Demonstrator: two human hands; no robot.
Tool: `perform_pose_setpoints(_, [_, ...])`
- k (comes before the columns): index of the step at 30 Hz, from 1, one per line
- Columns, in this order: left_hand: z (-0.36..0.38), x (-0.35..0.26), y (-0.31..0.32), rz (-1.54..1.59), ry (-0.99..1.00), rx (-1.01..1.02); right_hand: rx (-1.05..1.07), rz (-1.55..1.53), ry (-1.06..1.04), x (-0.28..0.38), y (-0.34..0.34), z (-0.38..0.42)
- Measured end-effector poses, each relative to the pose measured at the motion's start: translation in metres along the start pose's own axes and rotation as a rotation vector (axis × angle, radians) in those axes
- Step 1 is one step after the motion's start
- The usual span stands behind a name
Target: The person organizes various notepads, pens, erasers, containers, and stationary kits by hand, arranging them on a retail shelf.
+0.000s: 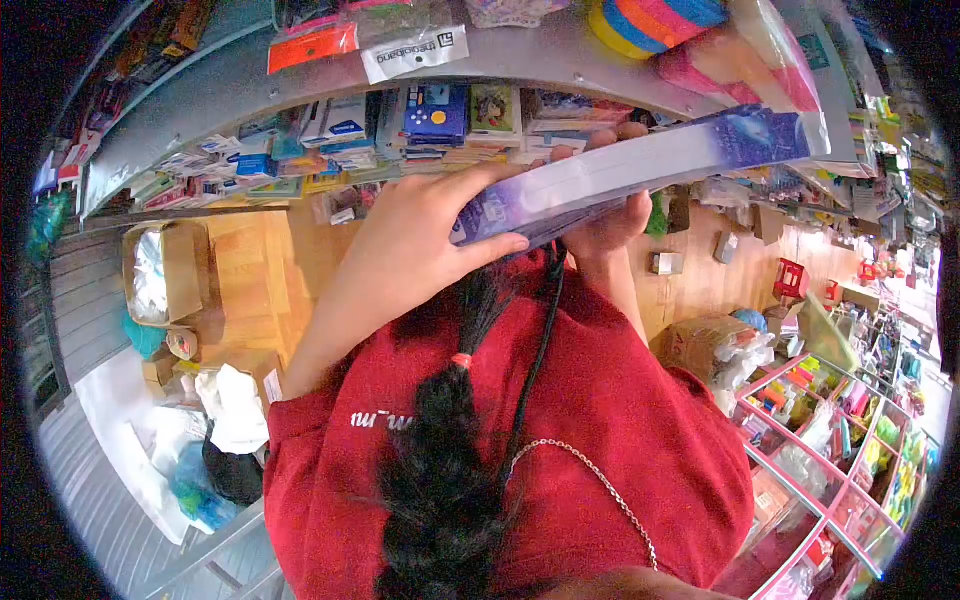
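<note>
A stack of thin purple and white booklets or packets (640,170) is held up in front of the shelves, tilted up to the right. My left hand (440,225) grips its left end, with the thumb below and the fingers behind it. My right hand (610,225) holds the stack from behind and below near its middle, with some fingertips showing over the top edge. The stack hides part of both hands. Its right end is darker blue-purple.
Books and packets fill the shelf (350,125) behind the stack. Packaged goods lie on the upper shelf (520,68). Cardboard boxes (165,270) stand on the floor at left, another box (700,345) at right. A divided display bin (825,510) with small goods is at lower right.
</note>
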State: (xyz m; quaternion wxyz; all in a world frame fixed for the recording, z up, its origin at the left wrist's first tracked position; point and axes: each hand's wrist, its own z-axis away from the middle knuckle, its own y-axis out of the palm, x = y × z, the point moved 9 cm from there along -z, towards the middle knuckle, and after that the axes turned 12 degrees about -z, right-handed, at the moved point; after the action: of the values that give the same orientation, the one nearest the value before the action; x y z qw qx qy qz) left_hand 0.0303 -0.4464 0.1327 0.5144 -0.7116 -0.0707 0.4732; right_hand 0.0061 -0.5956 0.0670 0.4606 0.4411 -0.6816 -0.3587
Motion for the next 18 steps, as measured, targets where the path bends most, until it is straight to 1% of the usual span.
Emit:
perform_pose_setpoints(1, [0.001,0.001,-0.001,-0.002,-0.018,0.019,-0.011,0.015,0.001,-0.001,0.001,-0.001])
perform_pose_setpoints(4, [0.005,-0.004,-0.011,0.006,0.074,-0.1,-0.042,0.058,0.006,-0.006,0.007,-0.002])
perform_pose_setpoints(6, [0.006,-0.001,-0.012,-0.008,0.052,-0.089,-0.059,0.083,0.003,-0.009,0.011,-0.004])
perform_pose_setpoints(9, [0.008,0.003,-0.011,0.001,0.027,-0.062,-0.038,0.035,0.016,-0.014,0.011,-0.005])
perform_pose_setpoints(13, [0.009,0.007,-0.012,-0.064,0.071,-0.094,-0.12,0.083,0.056,-0.022,0.001,-0.004])
perform_pose_setpoints(16, [0.006,0.013,-0.006,-0.137,-0.044,0.027,-0.235,0.23,0.075,-0.026,-0.004,-0.001])
perform_pose_setpoints(17, [0.005,0.01,-0.01,-0.177,-0.012,-0.02,-0.278,0.289,0.086,-0.028,-0.003,0.0])
perform_pose_setpoints(18, [0.005,0.008,-0.012,-0.221,0.017,-0.067,-0.339,0.283,0.101,-0.031,-0.008,0.003])
